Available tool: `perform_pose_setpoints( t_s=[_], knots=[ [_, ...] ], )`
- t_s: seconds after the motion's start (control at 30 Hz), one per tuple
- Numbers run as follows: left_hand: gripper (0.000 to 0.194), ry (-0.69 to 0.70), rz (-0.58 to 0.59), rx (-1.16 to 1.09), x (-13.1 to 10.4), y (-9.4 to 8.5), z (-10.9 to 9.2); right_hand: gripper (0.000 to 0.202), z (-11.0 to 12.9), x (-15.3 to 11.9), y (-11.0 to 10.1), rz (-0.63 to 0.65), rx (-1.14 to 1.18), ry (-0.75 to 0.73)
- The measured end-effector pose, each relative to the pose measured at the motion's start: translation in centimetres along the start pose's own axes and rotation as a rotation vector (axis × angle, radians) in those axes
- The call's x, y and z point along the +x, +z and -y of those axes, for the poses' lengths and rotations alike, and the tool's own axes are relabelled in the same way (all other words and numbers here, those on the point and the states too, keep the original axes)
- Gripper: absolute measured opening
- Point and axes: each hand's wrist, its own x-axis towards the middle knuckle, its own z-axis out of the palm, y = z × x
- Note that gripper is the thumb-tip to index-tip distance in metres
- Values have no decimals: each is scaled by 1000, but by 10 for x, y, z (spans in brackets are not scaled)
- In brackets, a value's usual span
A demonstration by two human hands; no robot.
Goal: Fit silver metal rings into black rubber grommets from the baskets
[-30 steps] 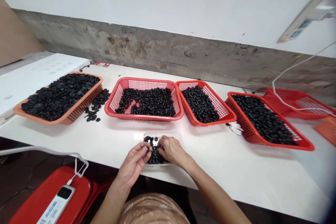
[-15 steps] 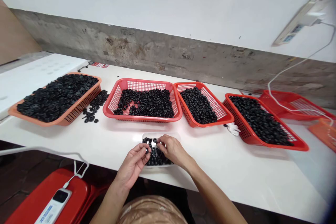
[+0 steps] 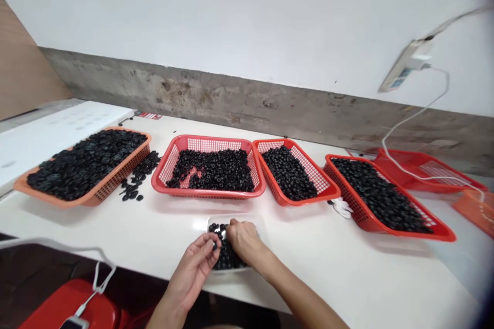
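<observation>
A clear plastic tray (image 3: 254, 220) of small black round parts (image 3: 227, 259) lies near the table's front edge. At its left side my left hand (image 3: 198, 262) pinches one small black part (image 3: 214, 244) between thumb and fingers. My right hand (image 3: 246, 241) reaches down over the tray with its fingers bent together among the parts; its fingertips are hidden, so what they hold cannot be made out. Behind the tray is a pinkish-red basket (image 3: 208, 193) of black rings (image 3: 227, 169).
Red baskets of black parts (image 3: 334, 190) (image 3: 447, 234) stand right, an orange basket (image 3: 98, 195) left beside loose black pieces (image 3: 133, 187). A white cable (image 3: 417, 177) crosses red baskets at far right. A red stool (image 3: 92, 308) is below left.
The view has tilted up, so everything sits lower. My right hand has turned down into the tray, its fingertips now hidden. My left hand still pinches a black part.
</observation>
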Motion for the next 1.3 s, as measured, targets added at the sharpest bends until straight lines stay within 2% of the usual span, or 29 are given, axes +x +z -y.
perform_pose_setpoints(
  t_s=[0.17,0.3,0.4,0.5,0.67,0.8,0.93,1.13,1.3],
  knots=[
    [27,5,-7,6,6,-5,1,21,1,-1,0,-110,24,-6],
    [35,-19,-10,62,14,-12,3,12,-1,-5,-13,-189,167,24],
    [35,19,48,195,14,-13,6,11,2,-15,-26,-231,300,6],
    [31,46,91,309,9,-11,6,11,7,-27,-36,-273,387,-4],
    [20,59,60,324,-1,1,4,12,-1,-38,-43,-323,397,47],
    [16,75,40,243,-6,6,1,15,-20,-36,-40,-303,322,117],
    [16,76,-3,173,-9,1,-5,18,-28,-34,-37,-225,207,164],
    [22,97,-7,95,-9,-9,-13,21,-13,-22,-39,-109,61,125],
    [24,107,-11,13,-11,-16,-16,22,2,-1,-26,-30,-20,41]
  ],
)
